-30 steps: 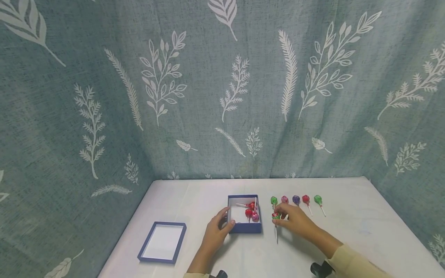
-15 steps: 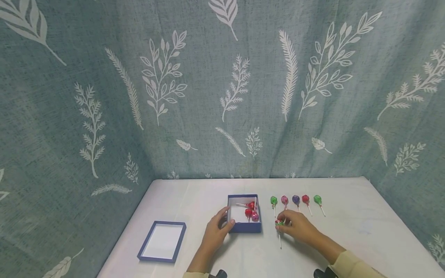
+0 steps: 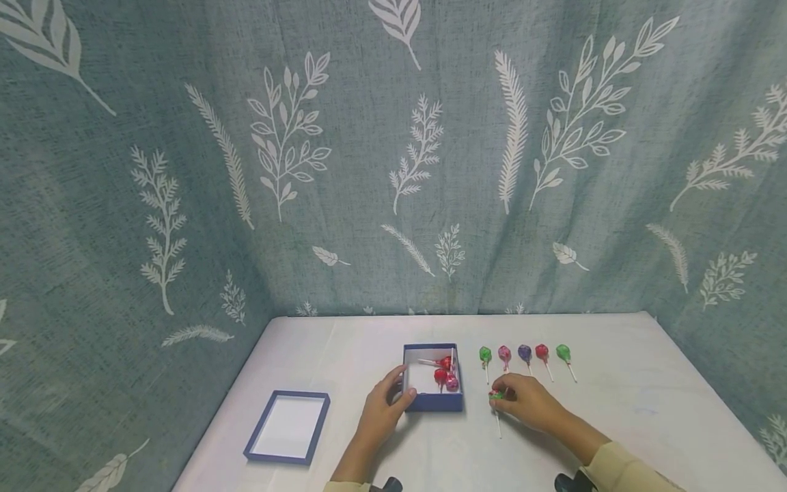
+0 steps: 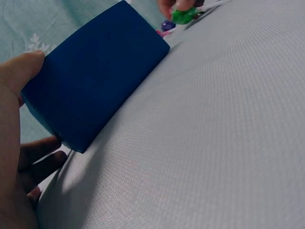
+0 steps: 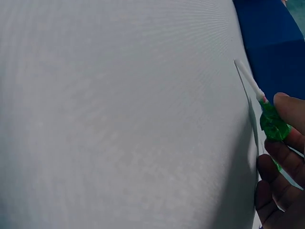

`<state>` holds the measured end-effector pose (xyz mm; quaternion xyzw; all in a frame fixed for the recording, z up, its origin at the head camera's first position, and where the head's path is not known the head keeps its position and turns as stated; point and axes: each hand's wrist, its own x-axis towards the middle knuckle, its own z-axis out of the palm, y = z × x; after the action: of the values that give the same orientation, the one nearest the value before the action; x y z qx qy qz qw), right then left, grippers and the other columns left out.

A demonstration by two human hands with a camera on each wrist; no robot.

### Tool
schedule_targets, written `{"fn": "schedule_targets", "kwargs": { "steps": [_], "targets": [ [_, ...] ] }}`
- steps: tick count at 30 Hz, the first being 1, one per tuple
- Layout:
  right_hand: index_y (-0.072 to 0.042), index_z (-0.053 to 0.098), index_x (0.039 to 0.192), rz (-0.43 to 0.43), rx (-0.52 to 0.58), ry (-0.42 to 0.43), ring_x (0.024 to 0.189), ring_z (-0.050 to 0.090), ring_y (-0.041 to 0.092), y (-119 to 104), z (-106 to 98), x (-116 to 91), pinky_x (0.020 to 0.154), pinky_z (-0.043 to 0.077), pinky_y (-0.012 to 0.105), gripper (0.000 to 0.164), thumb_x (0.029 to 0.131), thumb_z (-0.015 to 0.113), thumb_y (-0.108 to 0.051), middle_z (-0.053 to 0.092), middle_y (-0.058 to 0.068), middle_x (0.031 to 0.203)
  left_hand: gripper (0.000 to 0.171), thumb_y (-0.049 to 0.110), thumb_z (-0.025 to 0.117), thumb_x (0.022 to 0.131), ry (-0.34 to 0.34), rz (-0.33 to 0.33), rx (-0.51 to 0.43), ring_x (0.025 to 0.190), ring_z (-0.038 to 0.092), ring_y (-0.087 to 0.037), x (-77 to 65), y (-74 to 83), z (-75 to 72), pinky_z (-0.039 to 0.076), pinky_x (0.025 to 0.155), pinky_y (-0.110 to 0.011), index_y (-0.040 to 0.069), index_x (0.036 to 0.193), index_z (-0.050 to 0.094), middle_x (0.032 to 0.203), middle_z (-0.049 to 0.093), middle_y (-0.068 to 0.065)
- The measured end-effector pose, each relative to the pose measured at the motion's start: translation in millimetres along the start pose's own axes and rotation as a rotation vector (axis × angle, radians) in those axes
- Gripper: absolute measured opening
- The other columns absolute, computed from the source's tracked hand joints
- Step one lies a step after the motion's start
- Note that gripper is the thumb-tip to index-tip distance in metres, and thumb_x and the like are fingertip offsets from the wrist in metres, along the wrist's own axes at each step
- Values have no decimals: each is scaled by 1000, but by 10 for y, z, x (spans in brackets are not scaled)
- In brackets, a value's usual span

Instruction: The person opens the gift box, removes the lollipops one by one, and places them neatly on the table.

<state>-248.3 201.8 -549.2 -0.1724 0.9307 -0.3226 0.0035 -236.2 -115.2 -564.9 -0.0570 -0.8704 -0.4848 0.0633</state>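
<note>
My left hand (image 3: 379,406) holds the open blue box (image 3: 434,404) at its left side, thumb near the front corner and fingers along the side. Inside the box, toward its right, lie red lollipops (image 3: 440,376) and a pink one (image 3: 451,383). To the right of the box, my right hand (image 3: 525,400) pinches a green-wrapped lollipop (image 5: 274,123) by its head between thumb and fingers. Its white stick (image 5: 249,78) points toward the person, low over the white tabletop; whether it touches is hard to tell. Part of the wrapper is hidden by the fingers.
Behind the right hand lies a row of lollipops: green (image 3: 485,354), pink (image 3: 504,352), purple (image 3: 525,352), red (image 3: 542,351) and green (image 3: 563,352). A blue-rimmed lid (image 3: 287,427) lies at the left. Patterned curtain (image 3: 369,171) surrounds the white table (image 3: 356,342).
My right hand has drawn the green-wrapped lollipop toward the person and slightly right, away from the row, then nearly stopped. The left hand and the box have stayed in place.
</note>
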Motion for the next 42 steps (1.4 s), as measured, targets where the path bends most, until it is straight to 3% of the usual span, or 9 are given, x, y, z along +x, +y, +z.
{"fn": "schedule_targets", "kwargs": {
  "steps": [9, 29, 42],
  "targets": [
    [-18, 69, 101, 11, -2, -8, 81, 57, 6, -2, 6, 18, 76, 52, 35, 26, 82, 78, -33, 64, -13, 93, 57, 50, 63, 91, -1, 3, -9, 130, 47, -31, 3, -18, 8, 31, 108, -58, 29, 142, 50, 140, 53, -6],
    [-17, 69, 103, -2, -14, -12, 78, 56, 6, -9, -8, 0, 71, 51, 32, 28, 83, 76, -35, 61, -15, 88, 56, 50, 63, 91, 1, 4, -18, 130, 47, -31, -7, -14, 7, 29, 109, -60, 30, 141, 50, 140, 54, -5],
    [-10, 69, 104, -129, -54, -58, 81, 58, 10, -68, -179, 46, 73, 52, 34, 30, 85, 76, -31, 64, -8, 91, 56, 48, 64, 91, 18, 5, -4, 128, 49, -30, -9, -4, 29, 32, 108, -57, 29, 141, 50, 137, 56, -6]
  ]
}}
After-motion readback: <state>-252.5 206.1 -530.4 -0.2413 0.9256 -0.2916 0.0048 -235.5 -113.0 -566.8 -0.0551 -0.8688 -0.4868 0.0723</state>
